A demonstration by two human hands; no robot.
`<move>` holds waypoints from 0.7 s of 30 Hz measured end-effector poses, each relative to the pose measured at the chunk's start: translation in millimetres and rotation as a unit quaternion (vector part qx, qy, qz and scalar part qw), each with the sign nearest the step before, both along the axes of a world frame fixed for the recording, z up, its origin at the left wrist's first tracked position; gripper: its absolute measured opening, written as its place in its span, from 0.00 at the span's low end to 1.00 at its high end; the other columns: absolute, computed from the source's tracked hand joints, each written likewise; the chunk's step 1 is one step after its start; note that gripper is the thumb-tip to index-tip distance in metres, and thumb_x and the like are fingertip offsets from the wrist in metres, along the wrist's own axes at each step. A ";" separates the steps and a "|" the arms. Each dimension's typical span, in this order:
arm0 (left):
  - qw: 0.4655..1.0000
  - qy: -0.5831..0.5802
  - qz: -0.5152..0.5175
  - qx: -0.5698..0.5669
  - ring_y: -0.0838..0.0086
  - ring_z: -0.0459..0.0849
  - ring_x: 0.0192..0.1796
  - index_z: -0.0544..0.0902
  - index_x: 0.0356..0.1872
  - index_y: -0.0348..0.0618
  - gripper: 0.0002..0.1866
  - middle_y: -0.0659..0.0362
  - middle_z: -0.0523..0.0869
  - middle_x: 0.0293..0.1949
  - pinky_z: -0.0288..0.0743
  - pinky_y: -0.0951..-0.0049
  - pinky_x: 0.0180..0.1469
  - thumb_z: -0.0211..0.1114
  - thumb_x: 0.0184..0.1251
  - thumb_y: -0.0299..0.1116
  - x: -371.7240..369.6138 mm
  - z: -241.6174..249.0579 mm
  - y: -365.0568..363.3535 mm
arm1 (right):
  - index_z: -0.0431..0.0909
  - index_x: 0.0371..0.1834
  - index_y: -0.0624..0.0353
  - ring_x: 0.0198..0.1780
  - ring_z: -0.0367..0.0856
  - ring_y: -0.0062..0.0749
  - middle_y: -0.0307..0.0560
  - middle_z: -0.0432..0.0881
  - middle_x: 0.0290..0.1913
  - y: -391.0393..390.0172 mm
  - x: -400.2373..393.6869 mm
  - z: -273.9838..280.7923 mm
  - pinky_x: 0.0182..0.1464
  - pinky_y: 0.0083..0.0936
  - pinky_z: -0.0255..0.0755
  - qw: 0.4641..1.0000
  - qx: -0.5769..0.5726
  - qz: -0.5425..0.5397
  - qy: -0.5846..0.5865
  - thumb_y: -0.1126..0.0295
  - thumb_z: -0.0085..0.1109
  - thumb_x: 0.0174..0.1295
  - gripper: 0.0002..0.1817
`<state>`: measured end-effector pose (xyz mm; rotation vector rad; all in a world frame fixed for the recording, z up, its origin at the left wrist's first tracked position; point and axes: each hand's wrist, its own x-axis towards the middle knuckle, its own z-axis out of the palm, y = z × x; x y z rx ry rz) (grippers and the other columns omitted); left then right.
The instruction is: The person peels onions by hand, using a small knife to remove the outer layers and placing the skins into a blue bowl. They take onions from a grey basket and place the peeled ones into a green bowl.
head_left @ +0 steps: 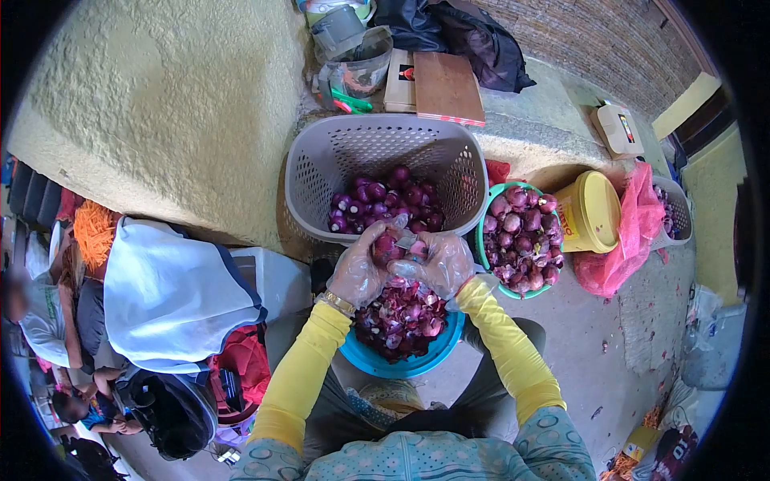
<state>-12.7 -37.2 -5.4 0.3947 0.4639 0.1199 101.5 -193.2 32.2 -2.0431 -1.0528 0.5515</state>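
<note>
My left hand (358,266), in a clear plastic glove, is closed around a red onion (387,249). Beside it, my right hand (446,266), gloved the same way, pinches a purplish piece of onion skin (417,251) at its fingertips. Both hands meet over a blue basin (403,369) heaped with loose red peelings (399,322). Just beyond them stands a grey perforated basket (309,180) with shiny peeled red onions (385,200) at its bottom. To the right, unpeeled red onions (523,236) fill a green-rimmed basket (483,232).
A yellow lidded bucket (597,212) and a pink mesh sack (613,268) stand at the right. Behind the basket, a ledge holds a brown board (447,86) and a clear tub (357,68). White cloth (172,284) drapes at the left, with people sitting beyond it.
</note>
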 end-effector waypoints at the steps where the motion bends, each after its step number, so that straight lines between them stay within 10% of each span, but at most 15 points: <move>1: 1.000 0.008 0.000 0.005 0.69 0.86 0.54 0.78 0.65 0.40 0.20 0.55 0.87 0.55 0.83 0.72 0.49 0.58 0.82 0.41 0.1 1.2 -0.1 | 0.88 0.42 0.54 0.30 0.86 0.47 0.52 0.88 0.30 0.3 -0.3 -0.1 0.40 0.39 0.80 1.000 0.000 0.000 0.000 0.38 0.76 0.54 0.30; 12: 0.999 -0.035 -0.002 0.027 0.71 0.84 0.57 0.80 0.61 0.40 0.19 0.57 0.86 0.53 0.78 0.65 0.65 0.62 0.81 0.43 -0.3 -11.8 0.9 | 0.85 0.33 0.62 0.22 0.62 0.30 0.41 0.69 0.18 1.6 -4.9 -2.7 0.28 0.32 0.67 0.996 0.030 0.019 0.087 0.45 0.70 0.64 0.26; 21: 0.997 -0.033 0.029 0.059 0.72 0.86 0.52 0.80 0.61 0.40 0.18 0.57 0.87 0.50 0.83 0.66 0.58 0.62 0.81 0.42 2.8 -10.2 -0.9 | 0.83 0.28 0.62 0.21 0.69 0.35 0.47 0.73 0.17 5.8 -9.2 -2.5 0.31 0.35 0.71 0.999 0.026 -0.019 0.008 0.48 0.68 0.66 0.25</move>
